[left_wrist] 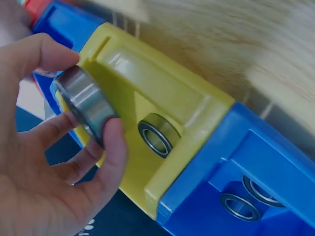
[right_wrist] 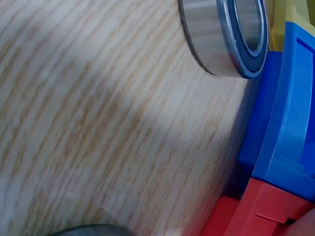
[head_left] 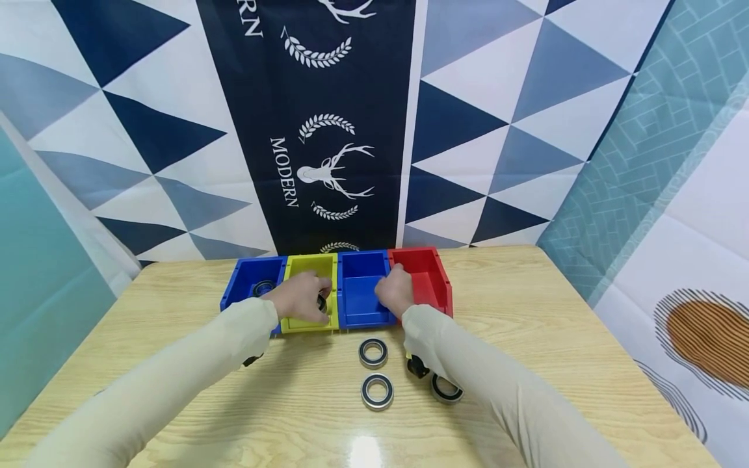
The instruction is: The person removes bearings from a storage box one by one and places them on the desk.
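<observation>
My left hand (head_left: 301,298) pinches a steel ball bearing (left_wrist: 87,102) between thumb and fingers, over the yellow bin (left_wrist: 197,110). Inside that bin is another bearing (left_wrist: 158,135). Two more bearings lie in the left blue bin (left_wrist: 172,201), one of them a small ring (left_wrist: 239,206). My right hand (head_left: 396,291) is at the wall between the right blue bin (head_left: 365,302) and the red bin (head_left: 433,292), its fingers bent. The fingertips are hidden, and I cannot tell whether they grip the wall.
Several bearings lie on the wooden table (head_left: 316,403) in front of the bins: a near one (head_left: 377,391), one closer to the bins (head_left: 373,353), and one partly under my right sleeve (head_left: 446,390). A patterned cloth (head_left: 345,130) hangs behind the bin row.
</observation>
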Demonstrator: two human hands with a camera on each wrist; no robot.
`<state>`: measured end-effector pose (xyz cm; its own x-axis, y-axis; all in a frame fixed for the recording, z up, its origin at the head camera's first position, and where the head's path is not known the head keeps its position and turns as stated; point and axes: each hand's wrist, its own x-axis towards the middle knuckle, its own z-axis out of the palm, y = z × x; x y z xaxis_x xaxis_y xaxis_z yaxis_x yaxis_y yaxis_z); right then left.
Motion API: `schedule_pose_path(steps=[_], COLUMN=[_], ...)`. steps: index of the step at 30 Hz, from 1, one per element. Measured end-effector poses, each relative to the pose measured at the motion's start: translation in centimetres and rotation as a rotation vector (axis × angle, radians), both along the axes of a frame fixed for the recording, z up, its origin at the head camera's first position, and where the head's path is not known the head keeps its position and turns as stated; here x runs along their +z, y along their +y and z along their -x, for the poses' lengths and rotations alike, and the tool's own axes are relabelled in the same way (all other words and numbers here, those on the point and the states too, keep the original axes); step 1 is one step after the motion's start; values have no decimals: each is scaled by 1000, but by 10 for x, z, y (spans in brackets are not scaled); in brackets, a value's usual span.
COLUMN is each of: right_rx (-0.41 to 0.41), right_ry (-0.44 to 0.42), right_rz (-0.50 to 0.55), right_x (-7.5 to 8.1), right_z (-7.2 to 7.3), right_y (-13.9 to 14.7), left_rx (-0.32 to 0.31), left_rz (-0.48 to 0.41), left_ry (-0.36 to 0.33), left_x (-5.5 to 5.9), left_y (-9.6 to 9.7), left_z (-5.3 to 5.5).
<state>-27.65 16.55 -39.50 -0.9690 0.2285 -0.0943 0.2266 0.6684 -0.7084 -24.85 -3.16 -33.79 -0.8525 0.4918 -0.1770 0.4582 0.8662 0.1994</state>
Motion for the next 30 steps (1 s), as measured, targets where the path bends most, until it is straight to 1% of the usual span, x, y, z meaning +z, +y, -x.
schedule_pose_path(steps=[3,6,8,11,15,21,24,26,30], right_rx=[-1,-5,-6,-11,-18,-23,-15,-12,-14], right_ry=[0,0,-1,-5,-8,-5,0,-4,-9], right_rz=[-6,-13,-12,-6,-4,-39,-49,-54,-44], right_x=[0,-1,-2,-2,-2,-2,-2,-1,-2], right_z=[0,0,0,1,2,2,2,2,2], right_y=[0,-1,-1,-1,-1,-1,-1,-1,-1], left_rx=[-26,-39,-43,-55,-90,-129,-144,-156,-156], left_rz=[20,42,56,70,89,76,63,59,50], left_ry=[73,138,174,208,219,192,179,183,164], left_x=[-5,-11,-14,-17,-19,-22,-26,-29,-38], left_y=[-1,-2,-3,-4,-5,-7,-8,-9,-9], left_z=[-7,-13,-18,-25,-33,-49,-55,-59,-65])
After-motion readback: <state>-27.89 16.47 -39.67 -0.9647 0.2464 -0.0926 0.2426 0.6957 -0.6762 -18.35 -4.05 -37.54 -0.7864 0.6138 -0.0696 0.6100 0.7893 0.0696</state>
